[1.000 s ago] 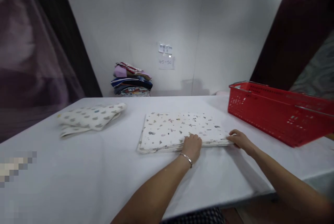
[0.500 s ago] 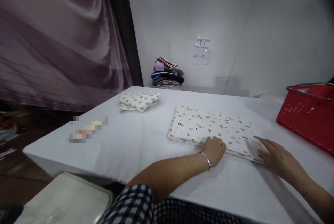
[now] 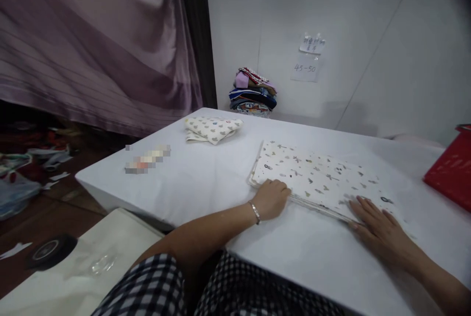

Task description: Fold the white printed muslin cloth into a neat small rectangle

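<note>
So, cloth (image 3: pixel 312 171) partly under spread R grip (image 3: pixel 375 223); L grip (image 3: pixel 271 199) at nr edge, closure unclear.

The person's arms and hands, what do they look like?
The left hand is gloveless, with a silver bracelet at the wrist and a black-and-white checked sleeve farther up. The right hand is bare, with no sleeve visible on that side.

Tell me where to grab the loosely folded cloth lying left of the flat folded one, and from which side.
I'd pinch the near corner of the loosely folded cloth, coming from the near side with the left hand, the closer one. That corner points toward the camera; a lower layer shows to its left, so gathering both layers should help.
</note>
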Motion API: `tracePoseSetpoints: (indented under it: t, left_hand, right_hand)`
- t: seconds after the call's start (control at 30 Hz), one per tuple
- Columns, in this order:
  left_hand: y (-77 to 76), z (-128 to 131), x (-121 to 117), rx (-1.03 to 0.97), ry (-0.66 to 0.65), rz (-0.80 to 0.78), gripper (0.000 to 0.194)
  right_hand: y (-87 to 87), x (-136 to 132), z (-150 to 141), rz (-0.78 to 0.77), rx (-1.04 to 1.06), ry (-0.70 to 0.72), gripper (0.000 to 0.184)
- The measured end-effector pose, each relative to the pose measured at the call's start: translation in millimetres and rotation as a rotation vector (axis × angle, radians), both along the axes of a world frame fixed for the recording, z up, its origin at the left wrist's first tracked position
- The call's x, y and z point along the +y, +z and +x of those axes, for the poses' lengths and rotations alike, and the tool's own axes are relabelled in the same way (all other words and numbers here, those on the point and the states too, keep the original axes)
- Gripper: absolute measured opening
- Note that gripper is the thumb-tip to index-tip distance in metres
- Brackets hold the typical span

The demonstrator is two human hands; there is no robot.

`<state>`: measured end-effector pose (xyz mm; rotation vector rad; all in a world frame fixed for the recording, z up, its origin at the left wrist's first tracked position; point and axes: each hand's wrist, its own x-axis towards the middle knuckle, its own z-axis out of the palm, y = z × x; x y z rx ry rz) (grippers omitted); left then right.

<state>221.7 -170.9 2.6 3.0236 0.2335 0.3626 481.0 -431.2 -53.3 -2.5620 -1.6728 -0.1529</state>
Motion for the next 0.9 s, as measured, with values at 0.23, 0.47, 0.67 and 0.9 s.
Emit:
tracePoseSetpoints:
  t: [0.23,0.47,0.67,0.9]
  left_hand:
    - [1.0,-34.3,65.8,-0.165,0.614,-0.392,0.022]
    - [0.5,-29.8,64.8,-0.089,0.723,-0.529,0.028]
    - [-4.3,-28.6,68.4,-0.077,0.737,-0.569,0.021]
    - [-6.4,-25.1,68.6,-0.179,0.719,-0.575,0.010]
  right_hand:
    - [26.4,71.4,-53.7,-0.021,0.090,0.231,0.061]
    - [38.0,136.1,-97.6,-0.058,0.161,0.409,0.059]
    - [34.6,148.7,-113.0,-0.112,0.156,0.410,0.061]
    - [27.5,152.8,-114.8,-0.038,0.137,0.432,0.060]
